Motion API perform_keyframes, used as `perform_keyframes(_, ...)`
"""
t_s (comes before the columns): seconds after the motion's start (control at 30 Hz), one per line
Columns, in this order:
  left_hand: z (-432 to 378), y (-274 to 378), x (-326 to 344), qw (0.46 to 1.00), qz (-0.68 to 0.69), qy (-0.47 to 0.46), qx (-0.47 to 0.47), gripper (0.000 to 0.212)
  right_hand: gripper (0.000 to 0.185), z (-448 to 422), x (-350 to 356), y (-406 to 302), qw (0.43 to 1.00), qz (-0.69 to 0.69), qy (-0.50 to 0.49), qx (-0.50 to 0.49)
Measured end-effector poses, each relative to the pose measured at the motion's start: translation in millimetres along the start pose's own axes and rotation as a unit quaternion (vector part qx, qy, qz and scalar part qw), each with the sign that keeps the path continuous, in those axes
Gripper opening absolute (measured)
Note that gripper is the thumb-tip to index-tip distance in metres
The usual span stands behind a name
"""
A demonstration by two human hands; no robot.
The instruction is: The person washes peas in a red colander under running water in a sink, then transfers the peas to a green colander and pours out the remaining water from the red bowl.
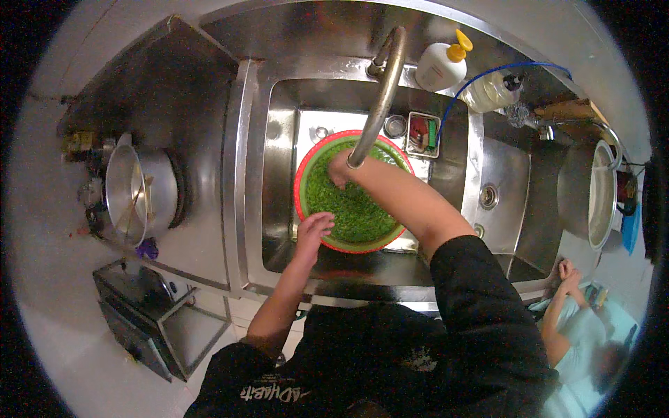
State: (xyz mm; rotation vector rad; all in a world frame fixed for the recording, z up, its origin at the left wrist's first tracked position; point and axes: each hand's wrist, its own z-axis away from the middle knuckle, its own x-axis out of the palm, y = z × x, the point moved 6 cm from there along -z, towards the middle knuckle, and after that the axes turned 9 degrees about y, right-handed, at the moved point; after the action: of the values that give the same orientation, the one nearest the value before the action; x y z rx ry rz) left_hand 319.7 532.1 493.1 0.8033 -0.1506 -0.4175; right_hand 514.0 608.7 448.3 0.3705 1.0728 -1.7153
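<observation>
A round basin, red-rimmed and green inside (pixel 299 194), stands in the stainless steel sink (pixel 282 251) and holds finely chopped green vegetable in water. My right hand (pixel 341 168) reaches into the basin from the right, its fingertips partly hidden at the chopped greens (pixel 350 214); whether they grip anything cannot be told. At the basin's lower left rim is my left hand (pixel 316 227), fingers apart and holding nothing. The curved metal faucet (pixel 384 99) hangs over the basin, its spout end in front of my right wrist.
Behind the sink stand a white pump bottle (pixel 441 68) and a clear bottle (pixel 491 93). A small tray (pixel 423 135) lies beyond the basin. A large pot (pixel 157 188) is at left, another pot (pixel 580 193) at right. Another person (pixel 580 324) is at lower right.
</observation>
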Motion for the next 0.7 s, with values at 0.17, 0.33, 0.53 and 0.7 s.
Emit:
perform_keyframes(0.17,-9,-5,23,0.999,-0.008,-0.048,-0.008,0.026,0.024,6,31,66,0.992,-0.028,0.011,0.122)
perform_keyframes(0.33,-12,-16,-2,0.999,0.012,-0.036,0.001,0.023,0.030,23,-9,29,0.982,-0.119,-0.016,0.148)
perform_keyframes(0.53,-14,3,37,0.998,0.019,-0.059,-0.031,0.024,0.027,9,51,106,0.937,-0.319,0.057,0.128)
perform_keyframes(0.7,-18,-18,4,0.999,0.041,-0.003,-0.030,0.025,0.023,-14,39,52,0.935,-0.318,0.045,0.151)
